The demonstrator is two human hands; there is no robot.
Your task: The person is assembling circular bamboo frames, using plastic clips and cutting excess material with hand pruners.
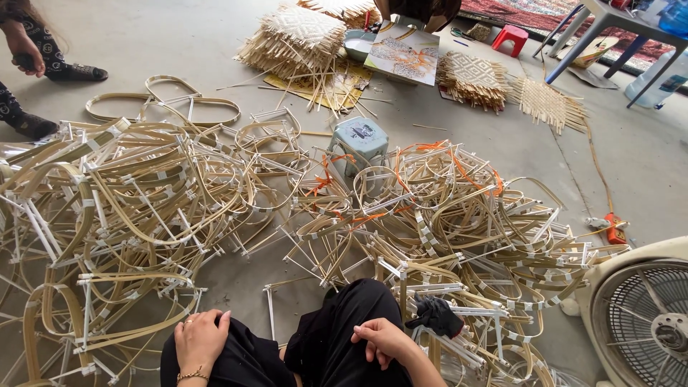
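Left hand (199, 337) flat, empty, on knee; right hand (383, 340) loosely curled, empty, beside pale bent bamboo frames (459, 236).

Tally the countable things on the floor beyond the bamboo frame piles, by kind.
Small plastic stools: 2, pale blue and red
Woven mat stacks: 4
Fans: 1
Water bottles: 1
Total: 8
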